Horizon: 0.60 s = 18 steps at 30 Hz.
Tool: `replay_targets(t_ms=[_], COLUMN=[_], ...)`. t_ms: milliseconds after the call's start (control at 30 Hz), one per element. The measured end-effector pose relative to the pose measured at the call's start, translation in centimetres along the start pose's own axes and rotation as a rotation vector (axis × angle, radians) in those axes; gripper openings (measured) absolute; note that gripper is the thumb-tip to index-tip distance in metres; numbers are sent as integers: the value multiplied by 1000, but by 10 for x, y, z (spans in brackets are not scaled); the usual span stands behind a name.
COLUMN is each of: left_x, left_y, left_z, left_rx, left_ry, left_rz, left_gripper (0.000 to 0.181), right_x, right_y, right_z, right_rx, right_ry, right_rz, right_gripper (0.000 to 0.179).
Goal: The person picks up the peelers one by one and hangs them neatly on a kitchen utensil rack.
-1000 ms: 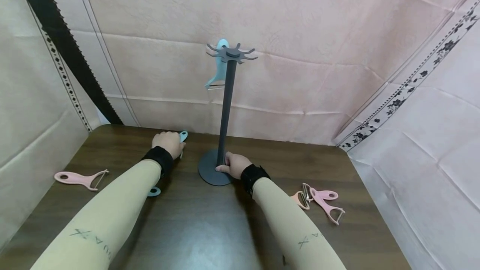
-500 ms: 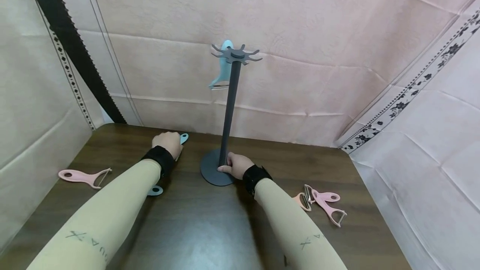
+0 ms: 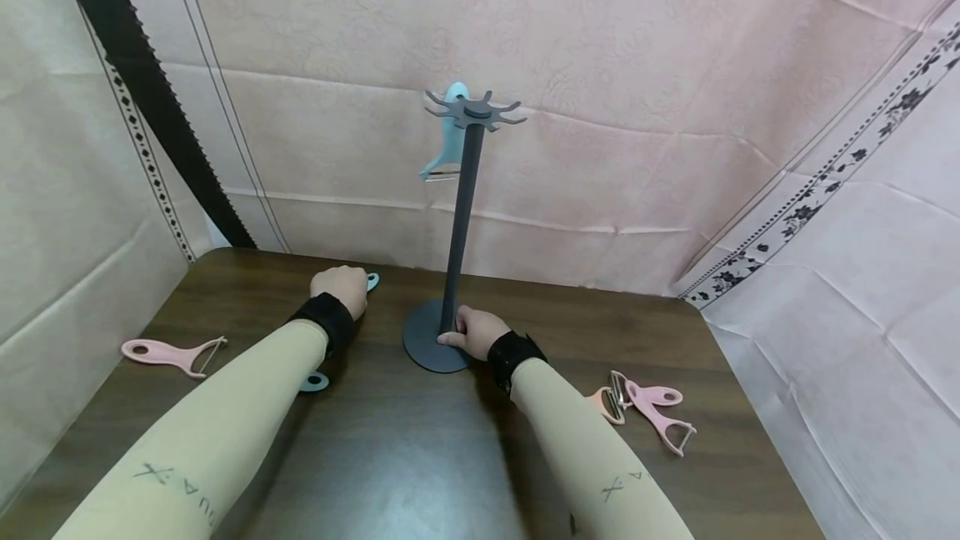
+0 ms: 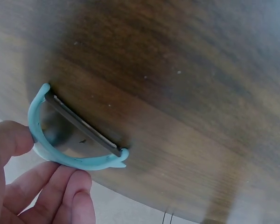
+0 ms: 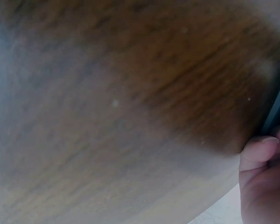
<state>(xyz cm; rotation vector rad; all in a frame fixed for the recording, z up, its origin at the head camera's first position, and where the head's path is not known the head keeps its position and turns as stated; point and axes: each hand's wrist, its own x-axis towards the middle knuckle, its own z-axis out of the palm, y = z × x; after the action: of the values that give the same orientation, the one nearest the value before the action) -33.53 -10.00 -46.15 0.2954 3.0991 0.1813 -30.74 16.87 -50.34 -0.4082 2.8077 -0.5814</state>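
My left hand (image 3: pixel 341 288) pinches a light blue peeler (image 4: pixel 77 162) between thumb and fingers near the table's back edge. Its blade faces the camera in the left wrist view; in the head view only the handle's end shows past the hand. My right hand (image 3: pixel 478 332) grips the foot of a dark grey stand's pole (image 3: pixel 461 223), just above the round base (image 3: pixel 435 348). In the right wrist view just the thumb, part of a finger and a dark edge of the stand appear. Another light blue peeler (image 3: pixel 452 136) hangs from the stand's hooked top.
On the table (image 3: pixel 405 448), a pink peeler (image 3: pixel 168 354) lies at the left. A blue handle end (image 3: pixel 314 382) pokes out beside my left forearm. Pink peelers (image 3: pixel 660 415) and a peach one (image 3: pixel 606 404) lie right of my right forearm. Cloth hangs behind and on both sides.
The peeler in my left hand has turned, so less of its handle shows beyond the fingers. My right hand keeps its grip on the stand. The head view has shifted slightly.
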Motion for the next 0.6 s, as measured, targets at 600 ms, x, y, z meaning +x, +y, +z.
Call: replay_targets(t_ms=[600], left_x=[0], left_y=[-7], left_z=[-2], left_rx=[4], left_ry=[24], left_rz=[8], left_gripper=[25], right_x=[-7], right_y=[-8], right_z=[-6], right_rx=[-17], right_ry=[-11], right_rz=[9], right_gripper=[42])
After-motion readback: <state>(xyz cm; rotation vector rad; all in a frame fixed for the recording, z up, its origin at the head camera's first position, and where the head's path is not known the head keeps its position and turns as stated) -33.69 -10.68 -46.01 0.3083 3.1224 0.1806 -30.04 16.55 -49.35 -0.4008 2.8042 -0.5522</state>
